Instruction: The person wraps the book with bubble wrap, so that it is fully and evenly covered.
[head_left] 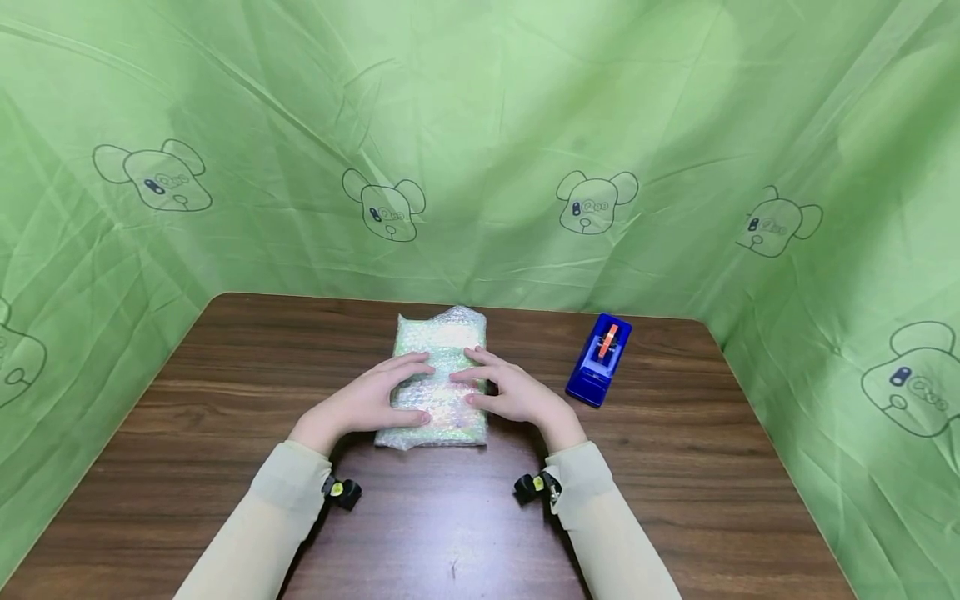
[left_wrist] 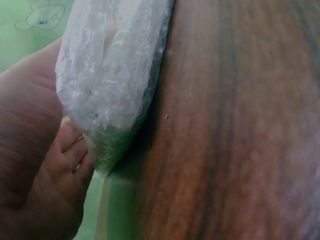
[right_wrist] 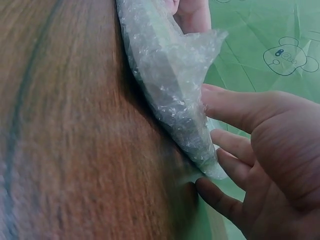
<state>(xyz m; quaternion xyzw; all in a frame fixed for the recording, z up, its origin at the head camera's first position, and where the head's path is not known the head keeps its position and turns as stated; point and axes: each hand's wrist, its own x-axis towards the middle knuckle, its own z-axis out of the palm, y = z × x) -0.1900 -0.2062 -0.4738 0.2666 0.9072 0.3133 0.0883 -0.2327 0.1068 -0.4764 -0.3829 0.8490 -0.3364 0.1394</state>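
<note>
A flat package wrapped in bubble wrap (head_left: 444, 333) lies on the dark wooden table, with coloured contents showing faintly through the plastic. My left hand (head_left: 369, 400) rests over its left side, the fingers spread and slightly bent, the thumb near its lower part. From the other side, my right hand (head_left: 521, 393) touches the right edge with loosely spread fingers. In the right wrist view the fingertips are right at the wrap's edge, where a loose flap of bubble wrap (right_wrist: 207, 50) sticks up. The left wrist view shows the folded near end of the wrap (left_wrist: 107, 90).
To the right of the package, a blue tape dispenser (head_left: 598, 360) with an orange part in its middle stands at a slant on the table (head_left: 675, 467). A green curtain (head_left: 487, 100) printed with bear outlines encloses the back and both sides.
</note>
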